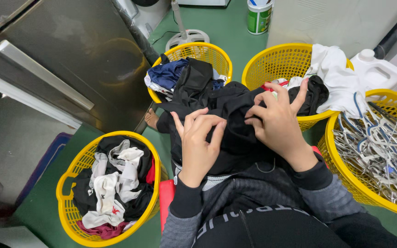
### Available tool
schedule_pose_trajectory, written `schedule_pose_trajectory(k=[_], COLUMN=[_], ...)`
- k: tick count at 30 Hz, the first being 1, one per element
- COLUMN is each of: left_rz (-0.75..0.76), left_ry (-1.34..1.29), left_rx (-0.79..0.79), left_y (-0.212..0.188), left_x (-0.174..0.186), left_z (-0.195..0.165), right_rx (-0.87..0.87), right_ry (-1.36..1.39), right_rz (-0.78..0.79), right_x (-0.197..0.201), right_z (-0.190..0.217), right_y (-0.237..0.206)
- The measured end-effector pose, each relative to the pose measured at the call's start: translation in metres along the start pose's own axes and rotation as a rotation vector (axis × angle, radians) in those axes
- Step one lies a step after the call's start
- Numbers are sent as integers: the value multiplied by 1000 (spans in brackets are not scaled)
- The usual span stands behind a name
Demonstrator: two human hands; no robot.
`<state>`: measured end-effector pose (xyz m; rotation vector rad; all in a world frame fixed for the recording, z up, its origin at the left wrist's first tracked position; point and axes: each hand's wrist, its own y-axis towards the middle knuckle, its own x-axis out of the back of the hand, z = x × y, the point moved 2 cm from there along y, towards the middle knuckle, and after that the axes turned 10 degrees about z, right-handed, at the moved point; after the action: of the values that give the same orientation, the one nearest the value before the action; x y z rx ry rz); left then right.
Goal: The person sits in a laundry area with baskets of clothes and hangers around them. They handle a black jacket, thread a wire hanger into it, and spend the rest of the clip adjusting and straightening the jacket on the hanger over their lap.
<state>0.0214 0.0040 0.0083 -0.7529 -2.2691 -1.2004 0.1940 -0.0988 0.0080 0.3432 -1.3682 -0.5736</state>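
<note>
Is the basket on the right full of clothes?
No, the yellow basket on the right holds a tangle of wire hangers.

There are four yellow baskets: one (109, 188) with black and white clothes, one (194, 53) with dark clothes, one (276, 62) with white cloth, one (377, 151) with many hangers. Two hands, the left hand (198, 142) and the right hand (276, 121), hold one black garment (235, 124). One white jug (375, 69) and one green-labelled tub (259, 16) stand behind.

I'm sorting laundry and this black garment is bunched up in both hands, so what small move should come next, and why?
Probably pull the hands apart to spread the black garment. The left hand and right hand both pinch it close together, and it lies crumpled over the lap, so its shape cannot yet be told.
</note>
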Motion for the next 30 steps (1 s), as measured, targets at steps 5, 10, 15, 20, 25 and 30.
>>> schedule_pose_trajectory(k=[5, 10, 15, 20, 25, 30], left_rz=[108, 136, 62, 13, 35, -46], left_ry=[63, 97, 184, 434, 420, 31], left_rx=[92, 126, 182, 315, 357, 231], left_y=[-1, -3, -7, -9, -10, -2], left_x=[0, -8, -4, 8, 9, 11], left_z=[19, 29, 45, 66, 63, 37], right_rx=[-54, -66, -118, -196, -96, -20], right_ry=[191, 330, 488, 707, 1106, 904], right_rz=[-117, -185, -257, -316, -223, -141], right_x=[14, 19, 17, 21, 12, 12], right_z=[-8, -15, -26, -38, -31, -18], right_y=[0, -3, -9, -14, -9, -9])
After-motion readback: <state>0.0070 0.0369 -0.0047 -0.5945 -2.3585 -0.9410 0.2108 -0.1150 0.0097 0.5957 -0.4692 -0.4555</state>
